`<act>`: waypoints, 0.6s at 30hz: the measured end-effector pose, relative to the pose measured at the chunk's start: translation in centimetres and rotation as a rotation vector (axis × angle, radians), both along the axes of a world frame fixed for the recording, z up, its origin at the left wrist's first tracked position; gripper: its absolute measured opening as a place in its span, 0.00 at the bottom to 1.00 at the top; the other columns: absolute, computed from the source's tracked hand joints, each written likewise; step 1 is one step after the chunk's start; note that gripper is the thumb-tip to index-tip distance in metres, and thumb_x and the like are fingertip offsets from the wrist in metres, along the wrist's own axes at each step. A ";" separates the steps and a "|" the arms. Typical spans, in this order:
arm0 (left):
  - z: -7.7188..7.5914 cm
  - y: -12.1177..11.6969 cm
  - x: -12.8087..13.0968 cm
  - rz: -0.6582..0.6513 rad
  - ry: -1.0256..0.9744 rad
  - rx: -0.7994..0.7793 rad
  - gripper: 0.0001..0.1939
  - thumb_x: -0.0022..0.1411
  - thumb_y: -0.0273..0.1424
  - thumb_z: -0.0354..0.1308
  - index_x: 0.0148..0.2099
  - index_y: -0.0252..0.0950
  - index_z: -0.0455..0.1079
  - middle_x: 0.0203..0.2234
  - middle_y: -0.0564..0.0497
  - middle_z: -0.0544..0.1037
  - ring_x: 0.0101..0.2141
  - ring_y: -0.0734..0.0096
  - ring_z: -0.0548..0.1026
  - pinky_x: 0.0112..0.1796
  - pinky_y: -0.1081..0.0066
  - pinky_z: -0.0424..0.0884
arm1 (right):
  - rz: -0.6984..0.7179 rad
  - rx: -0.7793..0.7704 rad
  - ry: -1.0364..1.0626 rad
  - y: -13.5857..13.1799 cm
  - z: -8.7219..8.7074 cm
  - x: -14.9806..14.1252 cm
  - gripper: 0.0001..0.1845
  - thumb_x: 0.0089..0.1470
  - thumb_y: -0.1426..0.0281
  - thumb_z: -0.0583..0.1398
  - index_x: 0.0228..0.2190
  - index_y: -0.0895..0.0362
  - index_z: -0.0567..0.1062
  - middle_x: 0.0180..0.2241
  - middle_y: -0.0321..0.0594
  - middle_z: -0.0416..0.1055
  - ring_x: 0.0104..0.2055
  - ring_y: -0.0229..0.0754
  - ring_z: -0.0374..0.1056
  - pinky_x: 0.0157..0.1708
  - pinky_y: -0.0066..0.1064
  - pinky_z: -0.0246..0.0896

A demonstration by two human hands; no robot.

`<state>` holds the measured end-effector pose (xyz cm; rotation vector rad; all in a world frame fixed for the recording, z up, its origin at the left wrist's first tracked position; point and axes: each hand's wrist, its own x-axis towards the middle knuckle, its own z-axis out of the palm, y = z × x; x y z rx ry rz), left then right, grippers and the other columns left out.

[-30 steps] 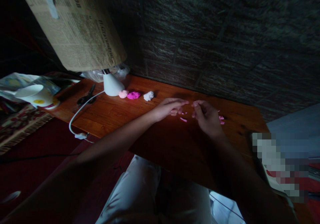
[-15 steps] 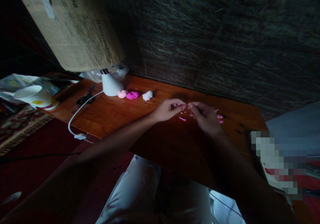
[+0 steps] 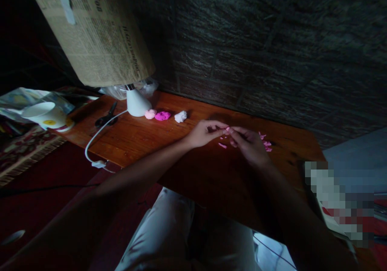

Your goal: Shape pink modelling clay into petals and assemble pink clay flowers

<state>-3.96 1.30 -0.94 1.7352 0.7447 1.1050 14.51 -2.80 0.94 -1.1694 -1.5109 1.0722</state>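
Over the wooden table [image 3: 133, 142], my left hand [image 3: 208, 133] and my right hand [image 3: 248, 142] meet at the fingertips. Both are closed in a pinch on a small piece of pink clay [image 3: 227, 130], largely covered by the fingers. A thin pink strip [image 3: 223, 145] lies on the wood just below them. More pink scraps [image 3: 266, 145] are scattered beyond my right hand. To the left sit a light pink clay lump [image 3: 150, 114], a bright magenta clay lump [image 3: 162, 116] and a white clay lump [image 3: 180, 116].
A lamp with a newsprint shade [image 3: 99, 33] and white base [image 3: 137, 104] stands at the back left, its white cord [image 3: 89, 144] hanging over the edge. Dark scissors [image 3: 106, 117] and a paper cup [image 3: 45, 116] lie further left. A dark brick wall [image 3: 242, 53] rises behind.
The pink clay between my fingertips shows more now. My fingers have shifted slightly around it. The whole view has drifted a little, with the lamp appearing further right.
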 end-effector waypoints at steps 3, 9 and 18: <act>0.1 0.0 0.0 -0.003 -0.005 0.010 0.10 0.63 0.31 0.64 0.45 0.33 0.80 0.37 0.45 0.84 0.32 0.74 0.77 0.36 0.72 0.71 | -0.007 -0.007 0.009 0.0 -0.1 0.0 0.22 0.55 0.49 0.64 0.34 0.56 0.82 0.19 0.31 0.67 0.22 0.34 0.59 0.25 0.30 0.55; -0.3 0.1 0.1 -0.015 0.026 0.065 0.10 0.63 0.32 0.63 0.45 0.34 0.79 0.34 0.47 0.83 0.29 0.76 0.75 0.32 0.73 0.69 | -0.009 -0.022 -0.016 0.1 -0.3 0.0 0.23 0.51 0.49 0.66 0.34 0.56 0.81 0.21 0.32 0.68 0.23 0.35 0.60 0.25 0.30 0.55; -0.4 0.0 -0.6 -0.172 0.341 0.264 0.14 0.60 0.34 0.67 0.47 0.33 0.78 0.37 0.47 0.83 0.28 0.76 0.74 0.32 0.74 0.66 | -0.056 0.057 -0.053 0.4 -0.2 0.6 0.23 0.54 0.46 0.63 0.29 0.54 0.76 0.23 0.34 0.70 0.25 0.37 0.64 0.28 0.32 0.59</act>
